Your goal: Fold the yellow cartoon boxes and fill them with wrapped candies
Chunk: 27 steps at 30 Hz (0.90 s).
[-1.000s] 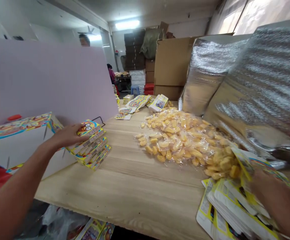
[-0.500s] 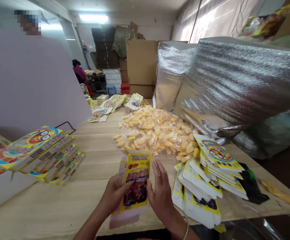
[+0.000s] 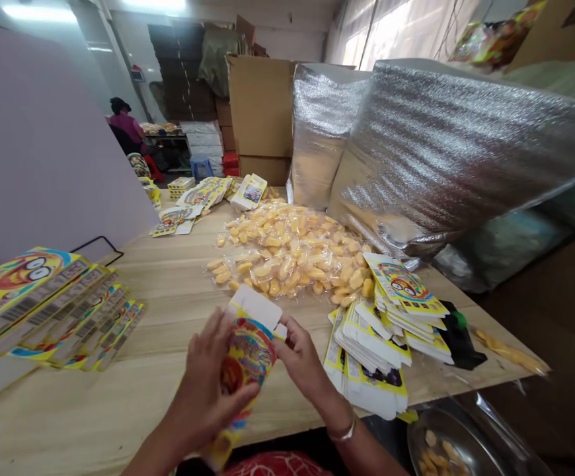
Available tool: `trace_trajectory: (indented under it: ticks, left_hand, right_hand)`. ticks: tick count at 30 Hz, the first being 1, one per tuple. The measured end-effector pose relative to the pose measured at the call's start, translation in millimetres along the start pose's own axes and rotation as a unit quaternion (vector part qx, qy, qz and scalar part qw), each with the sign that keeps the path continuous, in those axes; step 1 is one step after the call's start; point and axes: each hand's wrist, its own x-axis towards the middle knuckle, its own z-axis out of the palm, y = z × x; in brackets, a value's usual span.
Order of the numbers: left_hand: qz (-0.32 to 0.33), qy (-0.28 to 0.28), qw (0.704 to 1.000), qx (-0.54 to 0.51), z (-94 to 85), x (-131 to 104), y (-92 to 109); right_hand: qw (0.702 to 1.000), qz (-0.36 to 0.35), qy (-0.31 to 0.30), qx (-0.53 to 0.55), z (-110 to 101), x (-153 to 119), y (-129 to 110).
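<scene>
Near the table's front edge I hold a yellow printed carton [image 3: 248, 350], tilted, with a white flap standing open at its far end. My left hand [image 3: 211, 377] wraps round its left side, thumb across the printed face. At the upper right corner, by the flap, the fingers of my right hand [image 3: 300, 357] pinch the carton. Beyond the carton lies a pile of clear-wrapped yellow pieces [image 3: 292, 248]. Right of my right hand is a heap of flat, unfolded cartons [image 3: 377, 350].
Filled-out cartons [image 3: 69, 311] are stacked at the left, by a pale panel [image 3: 54, 145]. Silver foil-lined bags [image 3: 441, 158] and a cardboard box [image 3: 262, 106] stand behind the pile. A metal bowl [image 3: 459, 423] sits below the table edge. Another person [image 3: 126, 125] sits far back.
The carton has been turned to show its other face, and a white flap now stands at its top. My right hand has closed on its corner. The view has shifted right.
</scene>
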Motion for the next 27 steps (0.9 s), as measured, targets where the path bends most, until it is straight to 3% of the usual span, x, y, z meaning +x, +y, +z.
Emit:
trace_trajectory:
  ticks: [1,3,5,6,8,11,14,18,21,24,27]
  left_hand:
    - [-0.067,-0.027,0.994,-0.08,-3.2,4.0,-4.2]
    - [-0.174,-0.118,0.944,-0.254,-6.0,9.8,-11.9]
    - [-0.201,-0.186,0.886,-0.374,-3.7,10.2,-15.0]
    - [-0.194,-0.188,0.876,-0.398,-1.5,8.3,-14.5]
    - [-0.171,-0.161,0.891,-0.388,3.1,1.9,-10.4]
    - [-0.132,-0.169,0.927,-0.307,6.0,-8.1,-2.4]
    - [-0.099,-0.185,0.951,-0.227,4.1,-13.9,2.0]
    - [-0.06,-0.198,0.969,-0.133,1.9,-17.1,3.6]
    - [-0.027,-0.221,0.971,-0.086,2.8,-20.2,6.1]
    - [-0.008,-0.221,0.973,-0.064,1.5,-23.0,11.3]
    - [-0.039,-0.207,0.975,-0.064,-8.2,-19.9,18.8]
  right_hand:
    - [1.0,-0.003,-0.008,-0.012,-3.4,0.5,3.5]
    - [0.993,-0.042,0.04,-0.101,-4.7,-2.1,11.1]
    - [0.956,-0.109,0.107,-0.251,0.6,-7.6,15.6]
    - [0.933,-0.138,0.111,-0.314,4.3,-10.5,15.5]
    - [0.911,-0.156,0.07,-0.376,10.1,-14.9,10.2]
    - [0.926,-0.078,-0.002,-0.369,7.7,-16.2,-6.4]
    - [0.926,-0.037,-0.128,-0.352,-5.7,-11.5,-19.2]
    - [0.936,0.011,-0.29,-0.199,-23.8,2.5,-9.7]
    - [0.912,0.079,-0.395,-0.082,-31.2,13.2,8.5]
    - [0.895,0.096,-0.431,-0.066,-31.0,16.3,15.5]
    - [0.92,0.047,-0.387,-0.03,-22.1,13.1,0.9]
